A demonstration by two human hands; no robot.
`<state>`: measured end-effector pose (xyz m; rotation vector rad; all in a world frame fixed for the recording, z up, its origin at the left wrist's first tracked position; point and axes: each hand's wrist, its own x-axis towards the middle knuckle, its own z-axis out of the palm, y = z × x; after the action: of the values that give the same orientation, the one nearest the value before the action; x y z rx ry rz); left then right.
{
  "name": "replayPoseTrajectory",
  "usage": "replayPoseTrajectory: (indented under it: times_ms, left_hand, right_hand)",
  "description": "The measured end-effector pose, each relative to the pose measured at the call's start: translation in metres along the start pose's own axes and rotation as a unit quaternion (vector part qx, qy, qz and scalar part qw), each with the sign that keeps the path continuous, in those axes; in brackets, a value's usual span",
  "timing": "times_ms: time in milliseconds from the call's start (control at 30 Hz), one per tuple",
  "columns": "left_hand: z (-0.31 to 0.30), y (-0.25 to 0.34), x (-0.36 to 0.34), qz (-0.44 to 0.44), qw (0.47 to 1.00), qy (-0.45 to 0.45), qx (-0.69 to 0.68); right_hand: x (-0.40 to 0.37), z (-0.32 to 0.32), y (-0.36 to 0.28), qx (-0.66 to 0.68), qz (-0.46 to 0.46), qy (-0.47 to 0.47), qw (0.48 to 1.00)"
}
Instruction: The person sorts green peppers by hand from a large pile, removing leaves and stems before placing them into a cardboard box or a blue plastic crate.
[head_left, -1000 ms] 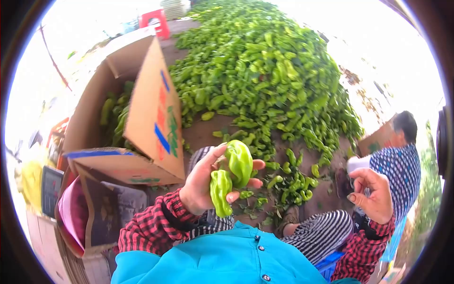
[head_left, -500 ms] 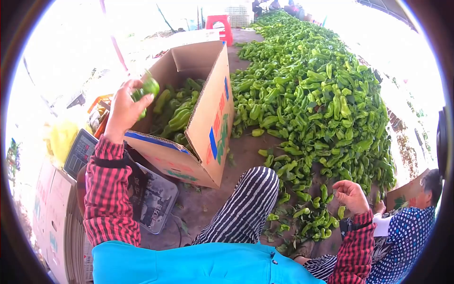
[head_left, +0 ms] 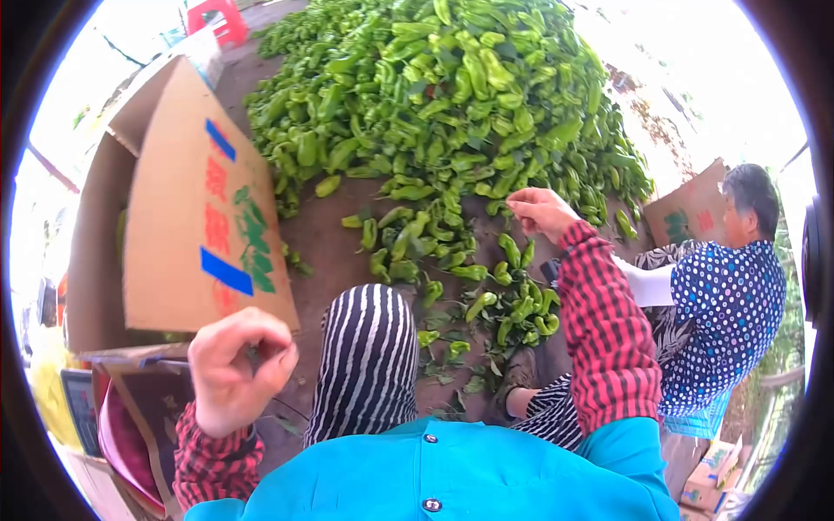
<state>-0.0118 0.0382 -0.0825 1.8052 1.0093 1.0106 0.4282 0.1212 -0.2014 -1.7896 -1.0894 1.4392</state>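
Note:
My left hand (head_left: 239, 369) is in front of the cardboard box (head_left: 187, 191), above its near corner. Its fingers are curled towards the thumb in a loose ring, and no pepper shows in it. My right hand (head_left: 546, 213) reaches over the near edge of a big heap of green peppers (head_left: 434, 104). The thumb and fingers are bent together by a green pepper (head_left: 498, 208); whether they grip anything is hidden. Loose peppers (head_left: 526, 314) and leaves lie on the floor below that hand. The box's tall side hides most of its inside.
A person in a dotted shirt (head_left: 730, 295) sits at the right, close to my right arm, beside another cardboard box (head_left: 686, 213). My striped knee (head_left: 365, 356) rises between my hands. A red stool (head_left: 217, 22) stands far left. Flattened cartons (head_left: 104, 482) lie at the lower left.
My left hand has come down from over the box, and the green pepper it held is gone from it. My right hand has reached forward to the heap. The view has turned right.

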Motion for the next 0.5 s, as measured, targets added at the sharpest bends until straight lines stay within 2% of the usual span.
replayPoseTrajectory:
  times_ms: [33,100,167,233,300,367,433,500]
  left_hand:
    - [0.011,-0.015,0.011,-0.025,1.000,-0.010,-0.006]
    - [0.031,-0.049,0.038,-0.123,0.987,0.009,-0.101]
    - [0.046,-0.100,0.062,-0.172,0.975,-0.019,-0.137]
    - [0.061,-0.146,0.081,-0.220,0.963,-0.060,-0.142]
    - [0.084,-0.190,0.089,-0.254,0.952,-0.077,-0.149]
    - [0.105,-0.224,0.093,-0.286,0.941,-0.091,-0.155]
    - [0.124,-0.248,0.097,-0.363,0.911,-0.138,-0.141]
    - [0.154,-0.261,0.105,-0.374,0.883,-0.263,-0.104]
  right_hand:
    - [0.015,-0.003,0.018,0.026,0.019,0.036,0.999]
    - [0.040,0.000,0.057,0.040,0.024,0.074,0.996]
    - [0.062,0.007,0.109,0.003,0.086,0.055,0.995]
    - [0.082,0.024,0.183,-0.259,-0.002,0.065,0.964]
    - [0.090,0.049,0.243,-0.363,0.007,0.070,0.929]
    - [0.082,0.080,0.250,-0.409,0.054,0.135,0.901]
    - [0.081,0.094,0.250,-0.421,0.098,0.101,0.896]
    - [0.078,0.103,0.244,-0.425,0.171,0.149,0.877]
